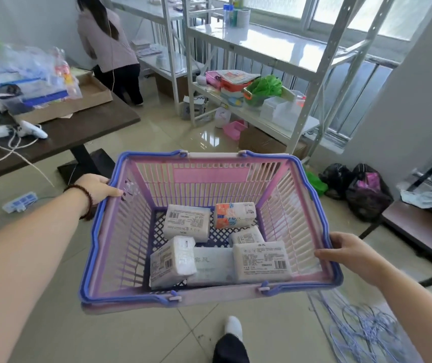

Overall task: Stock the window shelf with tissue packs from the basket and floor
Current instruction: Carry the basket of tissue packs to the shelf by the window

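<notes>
Pink-and-purple basket (141, 231) carried in both hands above the tiled floor (52, 323).
Left hand (97, 188) grips its left rim, right hand (351, 254) its right rim; six tissue packs (186, 222) lie inside. Window shelf (275, 45) stands ahead.

Glossy beige floor tiles (52, 323), a dark table (78, 129) at left, white walls and daylit windows (340, 11) behind.

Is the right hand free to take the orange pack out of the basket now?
Probably not yet: the right hand grips the basket rim, as does the left hand. The orange pack itself lies uncovered on top.
</notes>
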